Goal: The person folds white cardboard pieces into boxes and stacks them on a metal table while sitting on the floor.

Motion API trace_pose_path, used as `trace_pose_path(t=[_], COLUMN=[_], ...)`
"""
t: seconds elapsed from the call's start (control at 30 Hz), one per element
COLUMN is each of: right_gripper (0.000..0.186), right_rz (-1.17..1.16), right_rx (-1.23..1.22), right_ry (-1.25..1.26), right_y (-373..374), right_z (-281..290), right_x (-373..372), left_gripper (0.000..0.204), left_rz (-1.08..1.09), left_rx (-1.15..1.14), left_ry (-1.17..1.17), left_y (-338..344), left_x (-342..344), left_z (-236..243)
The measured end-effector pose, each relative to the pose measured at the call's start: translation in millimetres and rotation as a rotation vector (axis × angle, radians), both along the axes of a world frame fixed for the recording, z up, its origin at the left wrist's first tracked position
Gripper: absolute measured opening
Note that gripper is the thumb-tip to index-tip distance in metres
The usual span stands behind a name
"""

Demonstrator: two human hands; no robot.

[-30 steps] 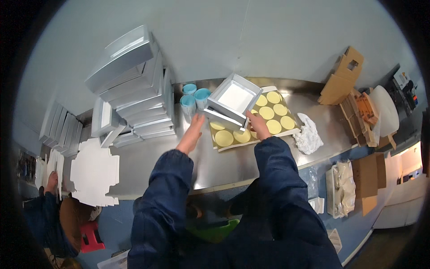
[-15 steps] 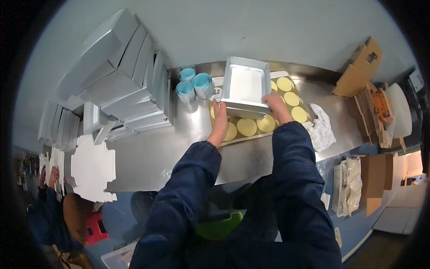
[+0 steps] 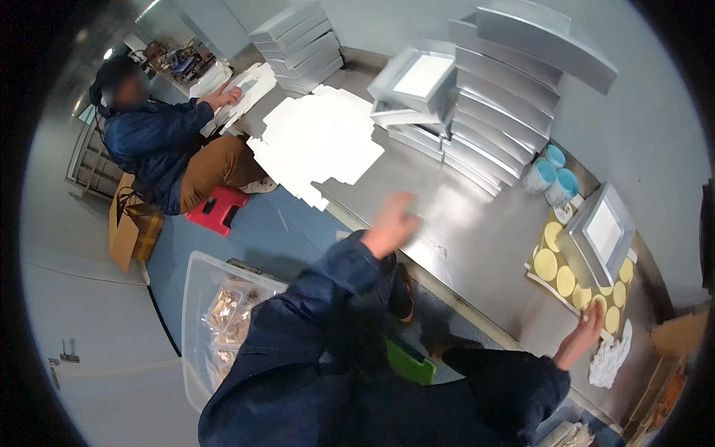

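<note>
My left hand [image 3: 392, 223] is held over the front edge of the steel table, empty, with thumb and fingers apart and slightly blurred. Nearest to it are flat white cardboard blanks [image 3: 320, 134], lying in a pile. My right hand [image 3: 582, 337] has its fingers stretched out by the near edge of a sheet of round yellow stickers [image 3: 546, 265]; it grips nothing. On that sheet rests a silver open box [image 3: 582, 249] with a white inside. A crumpled white cloth [image 3: 611, 363] lies beside my right hand.
Stacked silver boxes [image 3: 499, 112] line the wall, near rolls of blue-lined stickers [image 3: 562, 186]. A co-worker [image 3: 160, 141] sits at the far left, hands on white card. On the floor stand a red stool [image 3: 217, 211] and a clear plastic bin [image 3: 195, 328] holding small packets.
Both hands have let go of the silver box, which now rests on the sticker sheet. My left hand has moved left, toward the white blanks. The view has turned left.
</note>
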State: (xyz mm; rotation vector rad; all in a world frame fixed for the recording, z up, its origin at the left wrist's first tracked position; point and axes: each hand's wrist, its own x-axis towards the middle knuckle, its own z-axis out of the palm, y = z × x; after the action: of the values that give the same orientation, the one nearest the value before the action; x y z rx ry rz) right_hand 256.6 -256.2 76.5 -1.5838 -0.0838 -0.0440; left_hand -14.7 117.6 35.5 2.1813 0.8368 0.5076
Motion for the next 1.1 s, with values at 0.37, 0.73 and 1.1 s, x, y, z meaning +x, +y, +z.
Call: trace_pose_path(t=[0.37,0.73,1.1], right_gripper=[0.02,0.019,0.018], right_rz=[0.252,0.383,0.448], right_rx=[0.012,-0.027,-0.005], right_ry=[0.407,0.393,0.37], right_y=[8,37,52], right_z=[-39,-17,8], right_x=[-116,-124,-132], left_gripper=[0.066,0.027,0.038], left_rz=[0.965,0.96,0.914], left_rx=[-0.139,-0.146,-0.568], left_ry=[-0.06,0.101,-0.178], left_y=[202,212,247], left_x=[-187,-228,-234], left_z=[-83,-74,-101])
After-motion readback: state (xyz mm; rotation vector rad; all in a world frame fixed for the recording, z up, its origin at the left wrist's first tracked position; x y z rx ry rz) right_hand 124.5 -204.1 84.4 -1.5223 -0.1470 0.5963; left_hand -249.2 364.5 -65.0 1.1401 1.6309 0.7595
